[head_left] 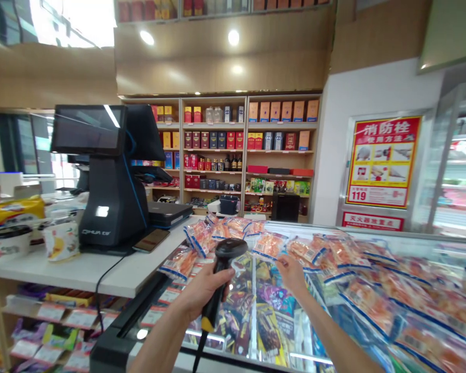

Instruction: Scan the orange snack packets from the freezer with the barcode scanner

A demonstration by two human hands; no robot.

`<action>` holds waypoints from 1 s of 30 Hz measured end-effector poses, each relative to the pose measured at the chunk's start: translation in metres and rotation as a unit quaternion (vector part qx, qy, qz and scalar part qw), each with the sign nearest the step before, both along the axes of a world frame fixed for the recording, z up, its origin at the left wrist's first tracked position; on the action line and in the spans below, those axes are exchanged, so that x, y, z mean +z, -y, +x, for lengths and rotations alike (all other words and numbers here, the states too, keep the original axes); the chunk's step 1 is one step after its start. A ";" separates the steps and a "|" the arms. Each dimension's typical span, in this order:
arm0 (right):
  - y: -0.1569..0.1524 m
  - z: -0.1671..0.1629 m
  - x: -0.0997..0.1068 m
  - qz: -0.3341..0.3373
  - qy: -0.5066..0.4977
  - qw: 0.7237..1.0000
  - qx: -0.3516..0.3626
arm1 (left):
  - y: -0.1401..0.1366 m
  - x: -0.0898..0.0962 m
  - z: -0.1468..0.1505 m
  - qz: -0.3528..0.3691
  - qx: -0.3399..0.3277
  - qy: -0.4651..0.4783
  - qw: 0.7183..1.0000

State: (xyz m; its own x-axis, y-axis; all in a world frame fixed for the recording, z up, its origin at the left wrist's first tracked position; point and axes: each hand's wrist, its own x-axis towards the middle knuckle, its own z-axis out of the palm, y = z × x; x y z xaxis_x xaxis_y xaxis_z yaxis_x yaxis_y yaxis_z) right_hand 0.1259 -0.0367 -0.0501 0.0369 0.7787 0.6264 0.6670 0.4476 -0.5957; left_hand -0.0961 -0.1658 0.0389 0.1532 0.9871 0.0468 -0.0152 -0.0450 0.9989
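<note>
My left hand (202, 290) is wrapped round the handle of a black barcode scanner (230, 248), whose cable hangs down below my fist. The scanner's head is over the glass freezer top, close to the packs. With thumb and fingers, my right hand (291, 272) pinches the lower edge of a clear snack packet (270, 244) with orange contents and a blue border. Many similar packets (367, 303) lie heaped to the right. Another small heap of packets (202, 235) is behind and to the left of the scanner. Wrapped goods show through the glass under both hands.
On the left, a white counter (116, 277) carries a black till with two screens (112, 176), a phone (151, 240) and cups (61, 239). The chest freezer (112, 336) has a dark edge in front. Shelves of boxed bottles (213, 140) line the back wall.
</note>
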 end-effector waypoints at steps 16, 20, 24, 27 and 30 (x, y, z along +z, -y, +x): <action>0.016 0.050 0.006 0.042 -0.003 0.999 -0.015 | -0.029 -0.011 0.051 -0.030 -0.047 0.030 0.998; 0.017 0.068 0.013 0.054 -0.034 0.996 -0.055 | -0.033 -0.007 0.059 -0.030 -0.035 0.031 0.998; 0.024 0.099 0.022 0.074 -0.048 0.988 -0.125 | -0.038 -0.007 0.073 -0.022 -0.044 0.039 0.998; 0.030 0.127 0.027 0.080 -0.064 0.976 -0.194 | -0.041 -0.008 0.087 -0.018 -0.055 0.045 0.997; 0.033 0.156 0.030 0.076 -0.078 0.963 -0.247 | -0.043 -0.009 0.102 -0.017 -0.074 0.046 0.996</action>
